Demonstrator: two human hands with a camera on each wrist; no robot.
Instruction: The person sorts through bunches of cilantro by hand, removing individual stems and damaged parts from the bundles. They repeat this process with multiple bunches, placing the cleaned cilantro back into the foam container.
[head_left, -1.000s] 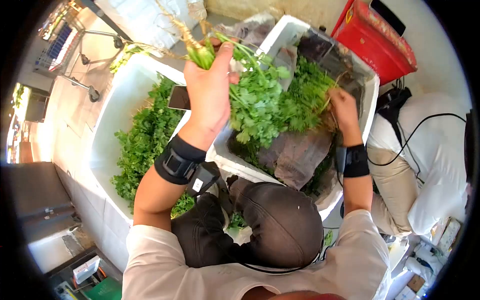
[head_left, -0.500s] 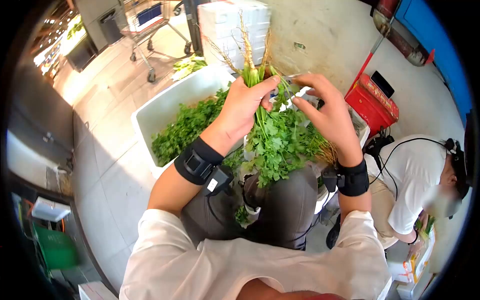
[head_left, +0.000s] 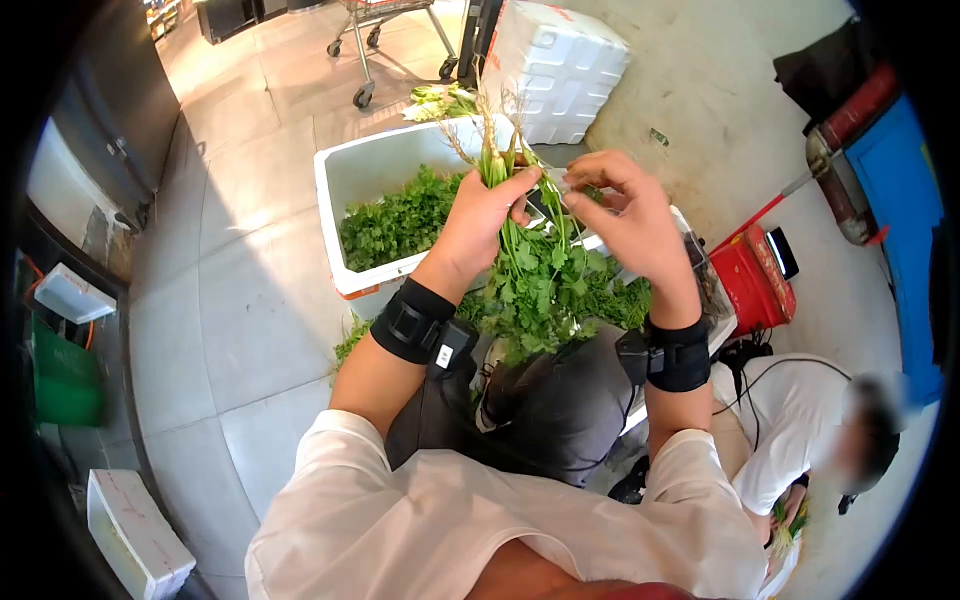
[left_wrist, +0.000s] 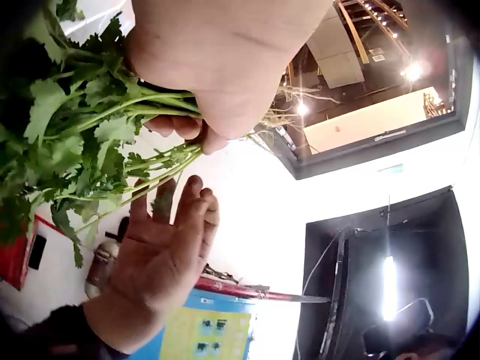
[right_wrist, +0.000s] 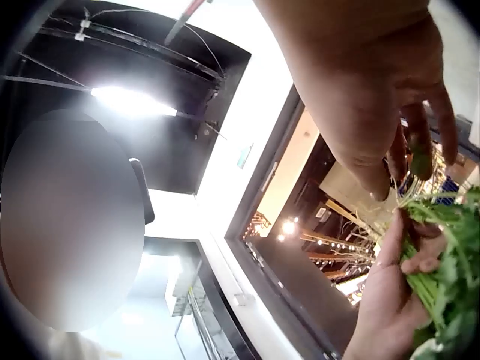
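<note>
Left hand (head_left: 485, 210) has thumb and fingers pinching the bunch (head_left: 545, 270) by its stems, roots up, leaves down by the knees (head_left: 565, 400). Right hand (head_left: 635, 220) is just beside it, fingers loosely bent and apart, a leaf bit (right_wrist: 421, 162) against one. White tub (head_left: 350, 165): low pile of greens (head_left: 395, 220) inside. Second box (head_left: 726, 328): partly blocked, greens there too.

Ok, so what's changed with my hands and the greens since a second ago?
Your right hand came off the other greens and rose beside the held bunch. In the head view, its roots now point straighter up. Your left hand still grips its stems, and the left white box still holds leafy greens.
</note>
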